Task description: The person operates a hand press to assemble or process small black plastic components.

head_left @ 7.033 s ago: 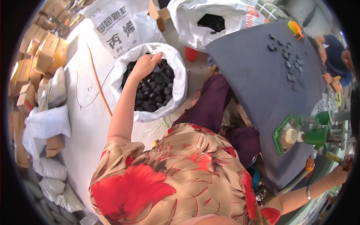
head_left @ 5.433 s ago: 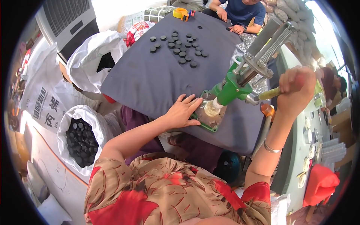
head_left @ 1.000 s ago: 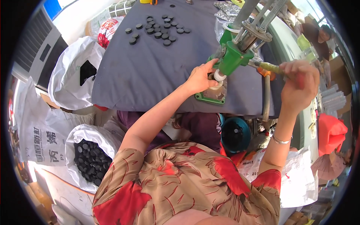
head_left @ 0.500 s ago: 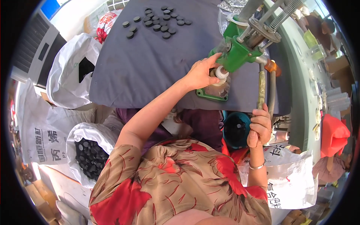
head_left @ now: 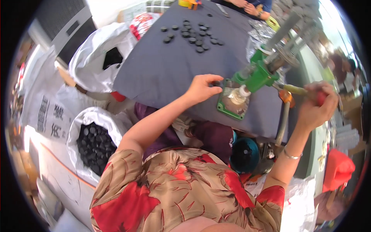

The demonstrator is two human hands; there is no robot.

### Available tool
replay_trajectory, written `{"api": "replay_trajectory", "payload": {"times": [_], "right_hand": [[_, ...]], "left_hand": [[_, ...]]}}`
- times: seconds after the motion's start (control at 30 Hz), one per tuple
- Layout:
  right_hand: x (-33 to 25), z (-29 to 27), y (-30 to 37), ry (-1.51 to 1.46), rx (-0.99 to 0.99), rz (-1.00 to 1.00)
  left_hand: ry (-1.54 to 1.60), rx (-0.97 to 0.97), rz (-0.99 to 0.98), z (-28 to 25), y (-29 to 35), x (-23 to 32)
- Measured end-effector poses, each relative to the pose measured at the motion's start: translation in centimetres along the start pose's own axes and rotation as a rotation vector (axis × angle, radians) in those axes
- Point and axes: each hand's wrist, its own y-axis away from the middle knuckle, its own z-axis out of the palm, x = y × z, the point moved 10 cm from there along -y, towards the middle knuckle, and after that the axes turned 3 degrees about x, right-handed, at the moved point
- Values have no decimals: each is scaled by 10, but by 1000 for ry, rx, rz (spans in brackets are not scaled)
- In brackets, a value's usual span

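My left hand [head_left: 201, 89] pinches a small dark round cap [head_left: 217, 83] between thumb and fingertips, just left of the green hand press [head_left: 262, 77]. The press stands on the grey-blue cloth of the table, with a white round die [head_left: 244, 91] over its base plate [head_left: 232, 112]. Off to the right, my right hand [head_left: 320, 110] is closed around the end of the press lever [head_left: 294, 89], blurred by motion. A red knob [head_left: 320, 98] shows between its fingers. Several black round caps [head_left: 192, 40] lie scattered at the far side of the table.
A white sack [head_left: 91, 170] full of black caps stands at my left, with another open sack [head_left: 89, 54] beyond it. A teal bucket [head_left: 244, 154] sits below the table edge. Another person's hands [head_left: 251, 8] are at the far edge. A second, hanging handle [head_left: 284, 123] is by the press.
My left hand has drawn back leftward from the die with a cap in its fingers. My right hand has swung the lever up and to the right. The view has shifted.
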Motion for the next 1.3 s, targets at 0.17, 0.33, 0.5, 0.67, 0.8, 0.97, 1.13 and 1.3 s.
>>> {"api": "replay_trajectory", "payload": {"times": [0.17,0.33,0.5,0.67,0.8,0.97,1.13,1.3], "right_hand": [[51,-4,-45,-61,152,265],[63,1,-50,-159,156,279],[62,6,-54,-133,96,209],[72,-13,-57,-128,125,225],[68,0,-56,-139,69,196],[63,2,-56,-174,7,131],[65,-5,-52,-285,-10,154],[68,-1,-56,-151,57,227]], "left_hand": [[-86,362,-174,-180,93,20],[-460,706,-561,-351,269,21],[-1156,671,-290,-360,253,52],[-873,536,94,-271,68,40],[-740,533,69,-245,-49,-17],[-906,567,-106,-239,-111,-71],[-1013,590,-123,-229,-125,-80],[-928,586,-99,-217,-118,-72]]}}
